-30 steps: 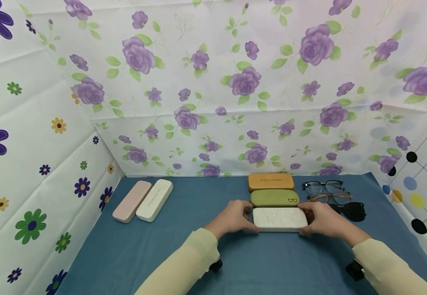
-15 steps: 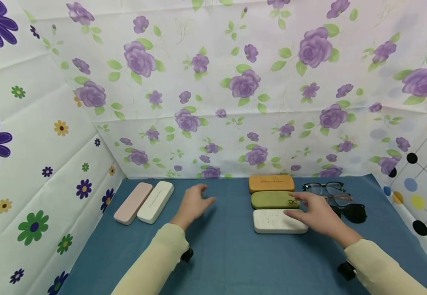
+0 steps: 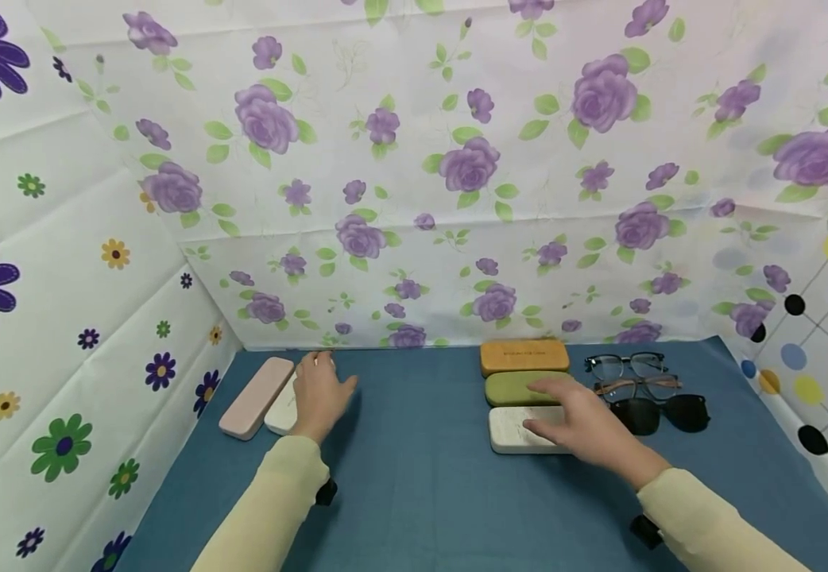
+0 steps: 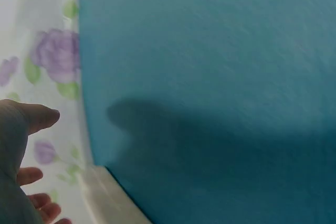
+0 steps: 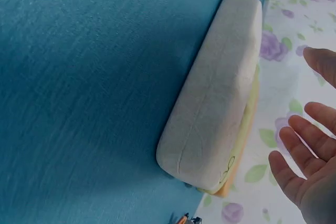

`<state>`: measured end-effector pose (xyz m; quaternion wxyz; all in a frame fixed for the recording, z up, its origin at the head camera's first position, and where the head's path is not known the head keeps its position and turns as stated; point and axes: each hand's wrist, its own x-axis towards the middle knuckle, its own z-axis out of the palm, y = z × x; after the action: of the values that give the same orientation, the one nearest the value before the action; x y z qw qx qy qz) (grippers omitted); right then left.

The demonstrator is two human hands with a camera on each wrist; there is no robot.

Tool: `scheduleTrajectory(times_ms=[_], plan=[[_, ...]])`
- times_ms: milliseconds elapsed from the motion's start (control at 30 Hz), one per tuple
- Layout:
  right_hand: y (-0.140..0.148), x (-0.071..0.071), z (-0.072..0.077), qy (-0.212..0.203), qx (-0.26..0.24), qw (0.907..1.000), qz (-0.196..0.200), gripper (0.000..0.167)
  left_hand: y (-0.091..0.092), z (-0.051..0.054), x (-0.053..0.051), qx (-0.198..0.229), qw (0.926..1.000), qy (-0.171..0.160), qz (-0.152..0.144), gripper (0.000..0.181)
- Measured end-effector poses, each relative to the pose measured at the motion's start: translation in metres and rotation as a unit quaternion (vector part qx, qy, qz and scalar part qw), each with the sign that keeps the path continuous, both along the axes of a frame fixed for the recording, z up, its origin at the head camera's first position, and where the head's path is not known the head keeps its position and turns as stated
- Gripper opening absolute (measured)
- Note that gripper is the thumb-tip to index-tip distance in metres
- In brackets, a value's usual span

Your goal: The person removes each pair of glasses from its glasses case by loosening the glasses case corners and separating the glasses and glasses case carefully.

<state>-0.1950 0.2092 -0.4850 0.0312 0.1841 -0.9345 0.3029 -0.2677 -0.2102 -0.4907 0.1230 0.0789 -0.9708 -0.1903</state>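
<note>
My left hand (image 3: pixel 319 397) hovers over the cream-white glasses case (image 3: pixel 282 411), covering much of it in the head view. Its fingers and thumb stand apart in the left wrist view, above that case's corner (image 4: pixel 113 200). Beside it, on the left, lies a pink glasses case (image 3: pixel 257 397). Over the right ends of the speckled white glasses case (image 3: pixel 517 430) and the green glasses case (image 3: pixel 510 388) is my right hand (image 3: pixel 589 425). Its fingers are spread and hold nothing in the right wrist view, apart from the speckled case (image 5: pixel 212 93). An orange glasses case (image 3: pixel 524 357) lies behind the green one.
Black-framed glasses (image 3: pixel 624 365), brown-framed glasses (image 3: pixel 639 387) and dark sunglasses (image 3: pixel 660 413) lie in a column right of the cases. Blue cloth (image 3: pixel 414 477) covers the table. Flowered sheets (image 3: pixel 414 175) rise at its back and sides.
My left hand has let go of the speckled white case and moved left to the cream-white case. My right hand has released it too and shifted slightly left above it.
</note>
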Motion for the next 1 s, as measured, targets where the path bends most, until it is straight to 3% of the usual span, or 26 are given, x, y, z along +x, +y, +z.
scheduleTrajectory(times_ms=[167,367,533,767,1000], plan=[[-0.007,0.001,-0.002,0.043,0.028,0.9984,0.022,0.058,-0.015,-0.010,0.005,-0.022,0.9990,-0.009,0.038,0.081],[-0.012,0.001,-0.001,0.059,0.047,0.9965,0.035,0.056,-0.027,-0.020,0.006,-0.072,0.9912,-0.062,0.092,0.105],[-0.014,0.001,0.000,0.061,0.052,0.9962,0.033,0.055,-0.029,-0.020,0.010,-0.077,0.9872,-0.096,0.102,0.110],[-0.014,0.000,-0.002,0.062,0.054,0.9958,0.040,0.054,-0.028,-0.026,0.010,-0.050,0.9836,-0.136,0.107,0.111],[-0.013,0.001,-0.003,0.061,0.060,0.9957,0.035,0.052,-0.025,-0.028,0.007,-0.073,0.9837,-0.117,0.115,0.096]])
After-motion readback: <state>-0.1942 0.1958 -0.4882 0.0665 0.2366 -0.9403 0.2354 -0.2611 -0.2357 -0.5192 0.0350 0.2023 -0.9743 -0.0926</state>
